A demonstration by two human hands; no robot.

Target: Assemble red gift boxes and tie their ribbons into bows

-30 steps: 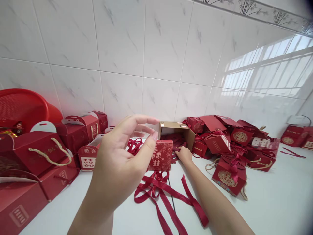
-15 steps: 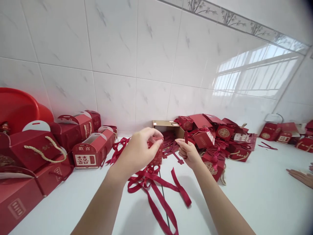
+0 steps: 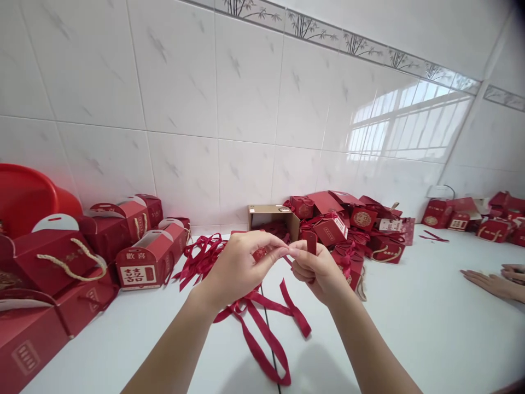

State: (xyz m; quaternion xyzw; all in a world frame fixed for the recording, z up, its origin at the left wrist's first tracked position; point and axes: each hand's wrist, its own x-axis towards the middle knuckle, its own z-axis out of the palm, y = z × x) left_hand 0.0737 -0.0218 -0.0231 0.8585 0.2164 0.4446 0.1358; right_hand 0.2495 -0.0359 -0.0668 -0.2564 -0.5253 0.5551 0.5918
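Observation:
My left hand [image 3: 241, 265] is closed in a pinch, its thumb and fingertips meeting the fingertips of my right hand. Whatever lies between those tips is too small or hidden to make out. My right hand [image 3: 314, 268] is curled shut on a dark red strip [image 3: 312, 243], whose flat end sticks up above the fingers. Behind my left hand, mostly covered, is a red patterned box [image 3: 259, 254]. Dark red ribbons [image 3: 268, 323] lie loosely on the white table below my hands, and a bundle of ribbon [image 3: 200, 253] is to the left.
An open cardboard box [image 3: 268, 209] holding dark red pieces stands against the tiled wall. Red gift boxes [image 3: 363, 219] are heaped at right, with others [image 3: 141, 268] at left beside a red basin [image 3: 28, 191]. Another person's hands [image 3: 490, 283] rest at the far right.
My two hands have come together from apart, fingertips now meeting. The left hand has closed into a pinch. The view has shifted, so the surroundings appear further left.

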